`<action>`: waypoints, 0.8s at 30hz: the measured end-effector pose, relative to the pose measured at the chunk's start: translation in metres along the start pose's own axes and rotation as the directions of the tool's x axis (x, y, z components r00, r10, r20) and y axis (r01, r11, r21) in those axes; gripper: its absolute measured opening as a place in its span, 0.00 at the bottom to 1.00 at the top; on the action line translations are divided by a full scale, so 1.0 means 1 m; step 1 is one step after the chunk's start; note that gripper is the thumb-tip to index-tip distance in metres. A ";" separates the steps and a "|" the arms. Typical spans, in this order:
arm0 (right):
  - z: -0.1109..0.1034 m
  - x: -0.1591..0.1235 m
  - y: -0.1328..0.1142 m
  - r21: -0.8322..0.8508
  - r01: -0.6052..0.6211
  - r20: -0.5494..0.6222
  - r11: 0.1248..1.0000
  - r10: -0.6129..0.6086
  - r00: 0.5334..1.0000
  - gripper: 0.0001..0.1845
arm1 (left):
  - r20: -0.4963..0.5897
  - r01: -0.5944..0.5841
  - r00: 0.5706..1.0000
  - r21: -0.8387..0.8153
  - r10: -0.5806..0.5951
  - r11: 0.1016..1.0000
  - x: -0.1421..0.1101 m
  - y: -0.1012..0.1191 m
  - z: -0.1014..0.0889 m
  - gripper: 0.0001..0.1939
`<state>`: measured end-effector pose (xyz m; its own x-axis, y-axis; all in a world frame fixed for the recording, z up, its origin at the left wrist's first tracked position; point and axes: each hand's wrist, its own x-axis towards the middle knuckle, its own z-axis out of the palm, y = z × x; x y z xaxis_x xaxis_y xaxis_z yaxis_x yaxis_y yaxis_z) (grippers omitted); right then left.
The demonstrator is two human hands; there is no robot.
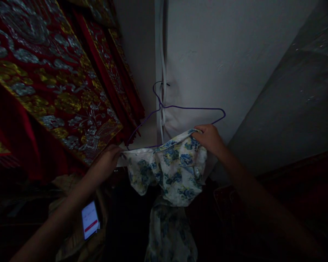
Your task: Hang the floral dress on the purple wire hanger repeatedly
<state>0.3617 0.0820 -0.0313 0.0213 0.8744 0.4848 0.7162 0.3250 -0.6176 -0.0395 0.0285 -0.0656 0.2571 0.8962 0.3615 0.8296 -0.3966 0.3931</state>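
Observation:
A white garment with a blue and yellow floral print [177, 167] hangs folded over the lower bar of a purple wire clothes hanger [191, 107]. The hanger's hook sits on a small nail [168, 84] in the wall. My left hand [112, 156] is closed on the garment's upper left edge, near the hanger's left corner. At the upper right edge, my right hand [207, 136] pinches the cloth just below the hanger's right end. The top edge is stretched between both hands, and a longer part of the cloth trails below in shadow.
Red cloths with gold and silver embroidery [71, 80] hang at the left. A white cable [163, 54] runs down the pale wall [221, 54]. At the lower left lies a phone with a lit screen [89, 220]. The lower area is very dark.

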 end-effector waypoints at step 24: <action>-0.057 0.009 0.032 0.182 0.011 0.099 0.983 -0.029 0.995 0.23 | -0.193 -0.068 0.980 -0.149 0.038 0.986 0.099 0.067 -0.045 0.21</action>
<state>0.4251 0.0798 -0.0114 -0.0685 0.8959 0.4390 0.5775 0.3944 -0.7148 0.0190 0.0811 0.0348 0.1878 0.8252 0.5328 0.7269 -0.4816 0.4897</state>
